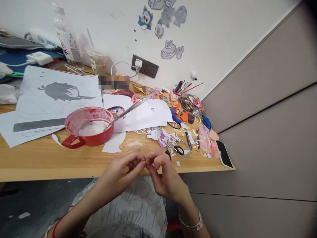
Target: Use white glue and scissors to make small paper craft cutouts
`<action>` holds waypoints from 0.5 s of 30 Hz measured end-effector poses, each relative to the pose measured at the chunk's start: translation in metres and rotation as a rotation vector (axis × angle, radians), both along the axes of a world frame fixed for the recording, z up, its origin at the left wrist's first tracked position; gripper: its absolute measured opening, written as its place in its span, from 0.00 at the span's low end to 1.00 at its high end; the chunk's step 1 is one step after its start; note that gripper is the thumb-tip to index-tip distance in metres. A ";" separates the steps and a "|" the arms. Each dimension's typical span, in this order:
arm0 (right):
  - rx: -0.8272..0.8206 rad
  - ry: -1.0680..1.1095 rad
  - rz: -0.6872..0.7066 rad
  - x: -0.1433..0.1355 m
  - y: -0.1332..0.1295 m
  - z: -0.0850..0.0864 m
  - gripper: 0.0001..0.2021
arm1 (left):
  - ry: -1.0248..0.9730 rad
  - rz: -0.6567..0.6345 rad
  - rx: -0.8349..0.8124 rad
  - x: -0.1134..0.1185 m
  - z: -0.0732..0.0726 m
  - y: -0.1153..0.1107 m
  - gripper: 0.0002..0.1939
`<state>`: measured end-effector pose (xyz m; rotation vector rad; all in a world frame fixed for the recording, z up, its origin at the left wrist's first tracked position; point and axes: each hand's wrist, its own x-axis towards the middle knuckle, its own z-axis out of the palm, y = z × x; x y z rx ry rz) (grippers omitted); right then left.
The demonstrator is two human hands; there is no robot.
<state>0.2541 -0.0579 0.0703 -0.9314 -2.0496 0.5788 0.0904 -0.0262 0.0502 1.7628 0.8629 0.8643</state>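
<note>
At lower centre, our left hand (119, 169) and right hand (168, 177) curl half-closed, fingertips meeting; we cannot tell what, if anything, they pinch. Just beyond lies ragged white paper (115, 142). Left of centre, the red pot (100, 137) holds whitish paste (91, 128) and a metal utensil (131, 109).

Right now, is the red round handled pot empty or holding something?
Holding something: the red round pot has whitish material inside, below its rim.

Bare forearms (92, 200) angle inward; the left hand (127, 167) and right hand (167, 177) meet at the fingertips (143, 163), fingers curled, thumbs (154, 177) below (whether anything is pinched, too small to tell)
</note>
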 end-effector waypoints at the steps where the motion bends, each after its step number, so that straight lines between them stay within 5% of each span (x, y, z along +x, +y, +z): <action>1: 0.010 0.002 0.005 0.000 0.000 -0.001 0.16 | -0.001 0.002 -0.004 0.001 0.000 0.000 0.12; 10: -0.004 0.228 -0.021 -0.001 -0.002 -0.019 0.15 | -0.124 0.009 -0.234 0.004 0.003 -0.008 0.11; 15: 0.009 0.212 -0.046 0.003 -0.003 -0.018 0.17 | -0.086 0.031 -0.181 0.005 0.004 -0.008 0.11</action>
